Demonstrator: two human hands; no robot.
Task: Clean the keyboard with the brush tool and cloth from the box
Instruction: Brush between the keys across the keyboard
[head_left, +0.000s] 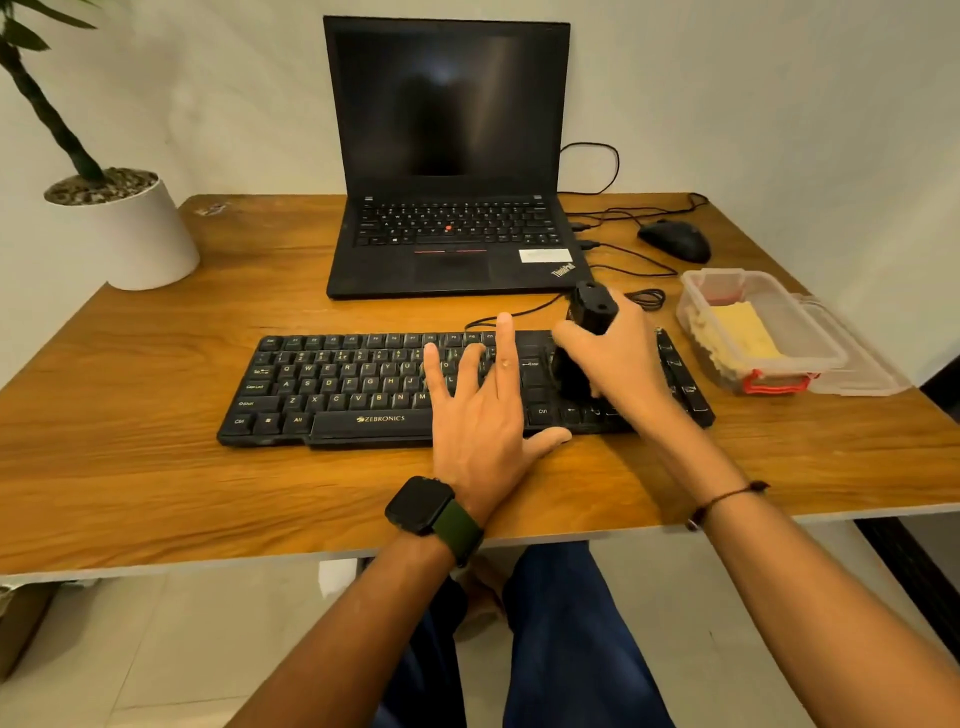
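A black keyboard (337, 387) lies across the middle of the wooden table (156, 467). My left hand (480, 410) lies flat on its right-centre keys with straight, spread fingers. My right hand (615, 358) grips a black brush tool (589, 312) upright over the keyboard's right part; the tool's lower end touches the keys near the Enter key. A clear plastic box (701, 299) stands open at the right, holding a yellow cloth (743, 330).
An open black laptop (449, 156) sits behind the keyboard. A black mouse (675, 239) and cables lie at the back right. The box's lid (862, 364) lies beside the box. A white plant pot (135, 234) stands at the left.
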